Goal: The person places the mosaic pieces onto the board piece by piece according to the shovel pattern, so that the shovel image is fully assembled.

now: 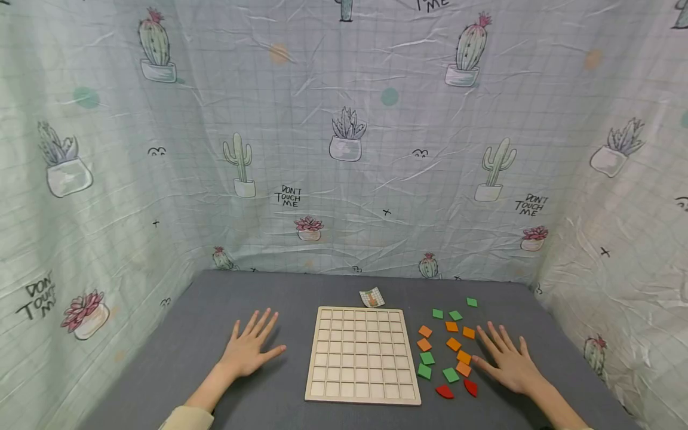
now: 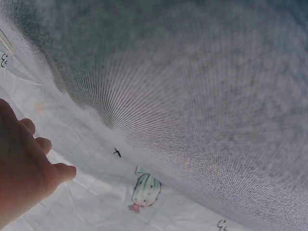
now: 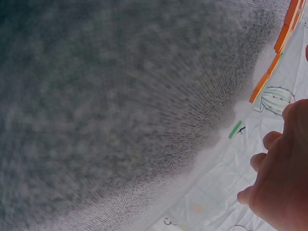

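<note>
Between the two hands lies a pale wooden board (image 1: 362, 356) divided into a grid of square recesses, all bare. My left hand (image 1: 248, 347) rests to the left of it with fingers spread, touching no piece; the left wrist view shows part of that hand (image 2: 29, 166). On the right, my right hand (image 1: 507, 360) is spread beside loose pieces, its thumb close to an orange square (image 1: 463, 357). Several green squares (image 1: 450, 375) and orange squares lie there, with two red quarter-round pieces (image 1: 444, 392) nearest me. In the right wrist view the right hand (image 3: 284, 173) holds nothing.
A small printed card (image 1: 372, 297) lies behind the board, touching or close to its far edge. Grey cloth (image 1: 177, 358) covers the table. Cactus-patterned sheeting (image 1: 344, 179) closes off the back and both sides.
</note>
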